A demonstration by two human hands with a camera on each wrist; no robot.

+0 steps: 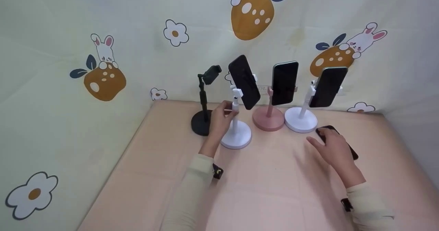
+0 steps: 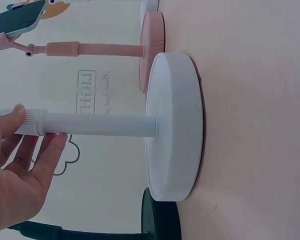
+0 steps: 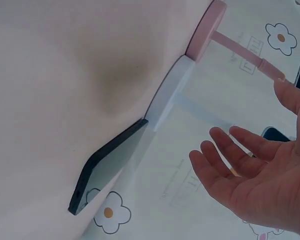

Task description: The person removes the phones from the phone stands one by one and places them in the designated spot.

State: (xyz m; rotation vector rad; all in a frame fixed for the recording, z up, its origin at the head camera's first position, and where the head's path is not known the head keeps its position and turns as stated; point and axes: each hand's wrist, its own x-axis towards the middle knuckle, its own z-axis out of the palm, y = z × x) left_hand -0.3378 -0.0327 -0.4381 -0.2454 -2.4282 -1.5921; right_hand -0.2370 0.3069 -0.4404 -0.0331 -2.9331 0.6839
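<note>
White phone stand (image 1: 236, 135) sits 2nd from left in a row of four at back of the pale pink tabletop (image 1: 267, 183): round, thick matte plastic base w/ fine ribbed edge, slim round pole, glossy black phone (image 1: 244, 82) clamped tilted on top. Left hand (image 1: 221, 118) is at the pole (image 2: 95, 124), fingers loosely round it w/ thumb tip on the ribbed collar; wrist view shows fingers fairly straight, not a tight grip. Black stand (image 1: 203, 104) just left of it, clamp w/o phone. Pink stand (image 1: 269, 116) and another white stand (image 1: 301, 118) to the right, each w/ a dark slab phone. Right hand (image 1: 334, 148) hovers released, palm down, fingers spread, over a flat black phone (image 3: 110, 167) lying on the tabletop beside the far white base; not gripping it. Backdrop is soft cloth w/ bunny and flower print.
</note>
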